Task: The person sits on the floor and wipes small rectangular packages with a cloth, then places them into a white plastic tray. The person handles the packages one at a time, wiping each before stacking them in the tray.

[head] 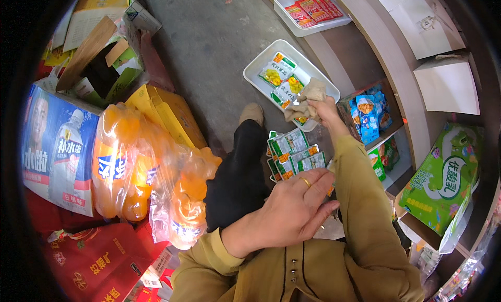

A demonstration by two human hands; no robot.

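My right hand [327, 110] grips a crumpled beige cloth [309, 100] over the near right end of a white plastic tray [260, 88]. Inside the tray lie several snack packets [277, 70] with green, white and yellow printing, partly covered by the cloth. More packets of green and white [295, 151] are spread in overlapping rows just below the tray. Close to my body, my left hand [293, 208] wears a gold-coloured ring. Its thumb stands apart from the fingers, and nothing shows in it, though the palm is hidden.
A second white tray [313, 26] holds red packets on the shelf unit [375, 39] to the right. Blue packets [368, 116] and a green carton [442, 180] also sit there. Wrapped orange drink bottles [117, 161], a yellow box [168, 114] and an opened carton [105, 71] crowd the left.
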